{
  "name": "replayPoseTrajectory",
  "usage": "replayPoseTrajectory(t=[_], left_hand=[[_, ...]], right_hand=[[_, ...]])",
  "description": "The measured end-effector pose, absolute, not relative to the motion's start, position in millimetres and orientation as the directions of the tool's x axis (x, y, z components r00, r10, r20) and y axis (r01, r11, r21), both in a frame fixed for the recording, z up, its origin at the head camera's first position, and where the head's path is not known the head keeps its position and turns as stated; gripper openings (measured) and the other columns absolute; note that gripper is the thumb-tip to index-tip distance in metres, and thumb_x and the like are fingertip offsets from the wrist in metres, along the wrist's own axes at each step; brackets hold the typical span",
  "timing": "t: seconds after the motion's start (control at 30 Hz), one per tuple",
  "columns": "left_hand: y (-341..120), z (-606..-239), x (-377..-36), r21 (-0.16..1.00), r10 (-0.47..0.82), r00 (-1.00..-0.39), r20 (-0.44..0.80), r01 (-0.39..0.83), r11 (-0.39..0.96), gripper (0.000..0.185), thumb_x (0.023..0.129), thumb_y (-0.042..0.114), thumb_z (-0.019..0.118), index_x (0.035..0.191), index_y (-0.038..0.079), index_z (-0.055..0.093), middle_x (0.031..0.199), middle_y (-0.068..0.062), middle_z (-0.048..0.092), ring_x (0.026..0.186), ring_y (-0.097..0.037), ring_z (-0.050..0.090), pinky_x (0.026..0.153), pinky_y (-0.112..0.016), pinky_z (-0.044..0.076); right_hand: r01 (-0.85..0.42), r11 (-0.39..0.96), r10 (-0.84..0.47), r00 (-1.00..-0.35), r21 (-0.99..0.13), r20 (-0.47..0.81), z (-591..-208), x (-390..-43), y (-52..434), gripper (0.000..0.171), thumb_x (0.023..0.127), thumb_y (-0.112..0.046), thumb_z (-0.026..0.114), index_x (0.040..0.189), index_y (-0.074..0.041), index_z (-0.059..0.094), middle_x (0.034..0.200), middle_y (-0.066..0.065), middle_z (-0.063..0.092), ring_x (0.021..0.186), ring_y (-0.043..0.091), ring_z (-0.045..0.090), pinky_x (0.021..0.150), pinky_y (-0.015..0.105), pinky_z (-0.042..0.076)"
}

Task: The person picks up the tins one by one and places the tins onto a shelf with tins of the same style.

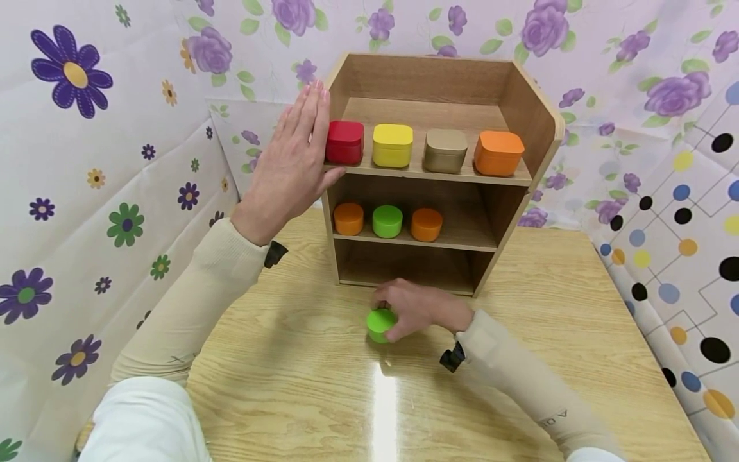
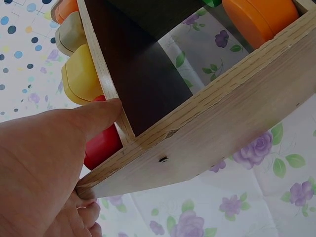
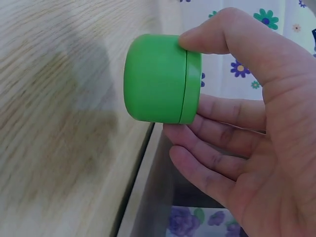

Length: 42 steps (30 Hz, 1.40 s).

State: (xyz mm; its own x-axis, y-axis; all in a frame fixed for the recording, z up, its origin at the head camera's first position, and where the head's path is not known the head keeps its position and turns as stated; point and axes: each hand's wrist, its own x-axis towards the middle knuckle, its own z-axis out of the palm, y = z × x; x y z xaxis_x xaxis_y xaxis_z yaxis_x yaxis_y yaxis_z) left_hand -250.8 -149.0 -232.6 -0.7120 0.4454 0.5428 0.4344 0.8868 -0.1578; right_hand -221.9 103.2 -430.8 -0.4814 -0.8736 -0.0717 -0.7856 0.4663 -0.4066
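Observation:
My left hand [image 1: 291, 157] lies flat along the outer left side of a small wooden shelf unit [image 1: 424, 80], fingers straight. Its thumb rests on the front edge of the top board, beside a red lidded box [image 1: 345, 142]. Down at the table in front of the unit, my right hand [image 1: 421, 306] pinches a green round lidded jar [image 3: 155, 79] between thumb and fingers. The jar stands upright with its lid on. Whether its base touches the table I cannot tell. On the middle shelf sit two orange round jars [image 1: 349, 219] and a green one [image 1: 387, 221] between them.
Beside the red box, the top board carries a yellow box [image 1: 392, 145], a khaki box [image 1: 445, 151] and an orange box [image 1: 499, 153]. The unit stands on a wood-grain table [image 1: 554, 333]. Patterned sheets [image 1: 144, 160] close off the back and both sides.

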Motion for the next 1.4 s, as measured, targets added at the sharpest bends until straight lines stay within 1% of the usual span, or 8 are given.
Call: replayPoseTrajectory(t=[0.3, 0.53, 0.67, 0.87, 1.07, 1.23, 1.33, 1.4], left_hand=[[-148.2, -232.4, -251.6, -0.159, 0.45, -0.706, 0.547, 0.44, 0.884, 0.106, 0.101, 0.043, 0.069, 0.168, -0.004, 0.002, 0.178, -0.021, 0.006, 0.167, -0.036, 0.011, 0.135, -0.051, 0.018], [-147.4, -231.8, -251.9, -0.16, 0.454, -0.708, 0.541, 0.443, 0.882, 0.106, 0.101, 0.042, 0.069, 0.168, -0.004, 0.001, 0.178, -0.021, 0.005, 0.167, -0.036, 0.01, 0.136, -0.05, 0.016], [-147.5, -232.0, -251.7, -0.159, 0.453, -0.707, 0.543, 0.444, 0.882, 0.106, 0.101, 0.042, 0.07, 0.168, -0.004, 0.002, 0.178, -0.022, 0.006, 0.167, -0.036, 0.01, 0.135, -0.05, 0.017], [-147.3, -232.2, -251.5, -0.161, 0.45, -0.715, 0.535, 0.437, 0.885, 0.106, 0.101, 0.042, 0.069, 0.168, -0.004, 0.002, 0.178, -0.022, 0.005, 0.167, -0.036, 0.01, 0.136, -0.05, 0.016], [-147.1, -232.1, -251.4, -0.154, 0.444, -0.722, 0.531, 0.433, 0.888, 0.106, 0.101, 0.043, 0.069, 0.168, -0.004, 0.001, 0.178, -0.021, 0.004, 0.167, -0.036, 0.009, 0.136, -0.05, 0.016], [-147.8, -232.0, -251.0, -0.152, 0.44, -0.724, 0.532, 0.43, 0.89, 0.106, 0.101, 0.043, 0.069, 0.168, -0.004, 0.001, 0.178, -0.021, 0.004, 0.167, -0.036, 0.009, 0.135, -0.05, 0.017], [-148.2, -232.1, -251.0, -0.155, 0.44, -0.72, 0.536, 0.429, 0.89, 0.106, 0.101, 0.043, 0.069, 0.168, -0.004, 0.001, 0.178, -0.021, 0.004, 0.167, -0.037, 0.01, 0.135, -0.051, 0.018], [-148.3, -232.3, -250.9, -0.157, 0.44, -0.72, 0.536, 0.428, 0.89, 0.106, 0.101, 0.043, 0.069, 0.168, -0.004, 0.001, 0.178, -0.021, 0.005, 0.167, -0.037, 0.01, 0.135, -0.051, 0.017]], right_hand=[[-0.792, 0.462, -0.877, -0.474, -0.398, -0.077, -415.7, -213.2, 126.2, 0.032, 0.078, -0.026, 0.081, 0.101, -0.009, 0.068, 0.093, 0.001, 0.064, 0.076, 0.006, 0.051, 0.062, 0.015, 0.039], [-0.767, 0.478, -0.865, -0.495, -0.427, -0.08, -407.1, -209.9, 145.5, 0.027, 0.078, -0.022, 0.08, 0.099, -0.011, 0.068, 0.092, 0.0, 0.063, 0.08, 0.017, 0.058, 0.066, 0.017, 0.042], [-0.76, 0.49, -0.858, -0.507, -0.427, -0.082, -402.5, -208.5, 157.3, 0.026, 0.077, -0.019, 0.08, 0.098, -0.012, 0.067, 0.093, 0.0, 0.062, 0.081, 0.016, 0.057, 0.067, 0.018, 0.043], [-0.77, 0.496, -0.854, -0.515, -0.401, -0.069, -393.3, -205.9, 173.6, 0.028, 0.077, -0.018, 0.08, 0.101, -0.012, 0.068, 0.096, -0.002, 0.064, 0.086, 0.015, 0.06, 0.074, 0.02, 0.048], [-0.756, 0.528, -0.836, -0.543, -0.387, -0.082, -378.3, -202.9, 186.4, 0.034, 0.079, -0.021, 0.081, 0.111, -0.012, 0.071, 0.105, -0.004, 0.067, 0.093, 0.01, 0.063, 0.081, 0.025, 0.055], [-0.735, 0.57, -0.808, -0.581, -0.366, -0.092, -362.9, -202.8, 197.7, 0.04, 0.079, -0.021, 0.082, 0.116, -0.01, 0.071, 0.109, -0.002, 0.069, 0.095, 0.01, 0.065, 0.083, 0.03, 0.059], [-0.715, 0.6, -0.786, -0.61, -0.359, -0.098, -353.3, -203.7, 204.8, 0.04, 0.08, -0.021, 0.082, 0.117, -0.009, 0.071, 0.11, -0.001, 0.069, 0.095, 0.009, 0.066, 0.084, 0.033, 0.061], [-0.702, 0.62, -0.769, -0.632, -0.35, -0.095, -346.1, -204.5, 209.4, 0.04, 0.081, -0.021, 0.082, 0.117, -0.01, 0.071, 0.111, -0.001, 0.07, 0.094, 0.008, 0.066, 0.083, 0.032, 0.061]])
